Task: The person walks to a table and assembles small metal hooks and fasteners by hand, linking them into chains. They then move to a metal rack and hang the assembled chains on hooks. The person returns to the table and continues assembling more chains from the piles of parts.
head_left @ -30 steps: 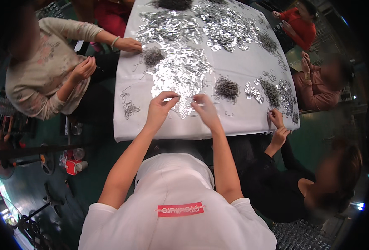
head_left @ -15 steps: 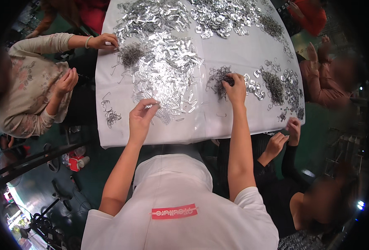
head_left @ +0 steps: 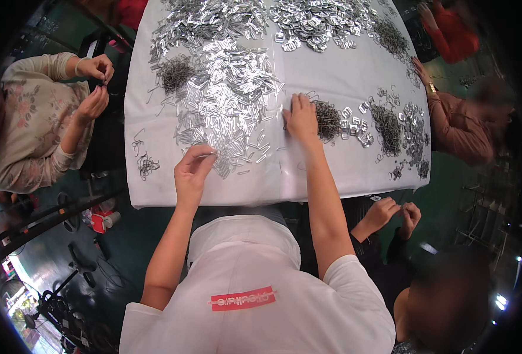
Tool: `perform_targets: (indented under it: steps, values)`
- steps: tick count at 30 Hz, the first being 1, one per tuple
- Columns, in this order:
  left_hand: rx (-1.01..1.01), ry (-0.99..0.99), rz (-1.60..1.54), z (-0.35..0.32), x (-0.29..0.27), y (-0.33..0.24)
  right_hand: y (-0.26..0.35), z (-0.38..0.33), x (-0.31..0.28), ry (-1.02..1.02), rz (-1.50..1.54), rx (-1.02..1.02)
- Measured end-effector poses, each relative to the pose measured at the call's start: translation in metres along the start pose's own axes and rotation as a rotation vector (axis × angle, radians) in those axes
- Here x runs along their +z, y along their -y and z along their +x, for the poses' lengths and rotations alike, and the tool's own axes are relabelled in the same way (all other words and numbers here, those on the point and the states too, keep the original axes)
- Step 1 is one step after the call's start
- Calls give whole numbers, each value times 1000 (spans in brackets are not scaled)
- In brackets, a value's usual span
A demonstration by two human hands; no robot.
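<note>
My left hand (head_left: 194,174) is closed in a pinch beside the near end of a heap of narrow silver metal pieces (head_left: 231,88). Whatever sits between its thumb and forefinger is too small to make out. Farther right, my right hand (head_left: 301,120) rests low over the white cloth with its fingers stretched out and slightly apart. It lies against the left side of a small pile of dark wire hooks (head_left: 327,122). Part of that pile is hidden behind the hand. Several flat silver buckles (head_left: 355,125) lie just right of the hooks.
A white-covered table (head_left: 214,192) carries more heaps: silver buckles (head_left: 320,26) at the far side, and dark hooks at left (head_left: 175,74) and right (head_left: 386,127). Co-workers' hands show at the left (head_left: 96,88), at the right edge (head_left: 421,72) and at the near right (head_left: 394,215).
My right hand has moved left off the hook pile, its fingers opening out over the cloth. My left hand stays pinched. The left co-worker's hand has drawn back from the table.
</note>
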State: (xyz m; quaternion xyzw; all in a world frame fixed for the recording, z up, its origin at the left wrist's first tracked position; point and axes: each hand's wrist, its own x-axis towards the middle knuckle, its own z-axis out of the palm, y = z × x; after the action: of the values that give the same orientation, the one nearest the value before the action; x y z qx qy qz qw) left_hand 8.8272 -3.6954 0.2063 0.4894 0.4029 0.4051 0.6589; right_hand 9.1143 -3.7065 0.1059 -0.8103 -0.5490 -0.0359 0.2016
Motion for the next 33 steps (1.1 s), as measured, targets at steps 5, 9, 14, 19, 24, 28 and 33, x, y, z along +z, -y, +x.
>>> perform_targets:
  steps: [5, 9, 14, 19, 24, 28, 33]
  values:
    - [67, -62, 14, -2, 5, 5, 10, -33, -19, 368, 85, -108]
    - [42, -73, 33, -10, 5, 8, -9, -9, -41, 193, 374, 294]
    - [42, -67, 24, -24, 0, 9, -16, 16, -38, 457, 218, 316]
    - [68, 9, 47, -36, -8, 11, 0, 7, -19, 324, 108, 429]
    - [93, 24, 46, -47, -12, 14, 6, 23, 3, 370, -48, 328]
    - [152, 45, 114, -51, -11, 19, 10, 9, -11, 455, 486, 503]
    - [183, 56, 216, -56, -7, 23, 39, -63, -63, 556, 1794, 711]
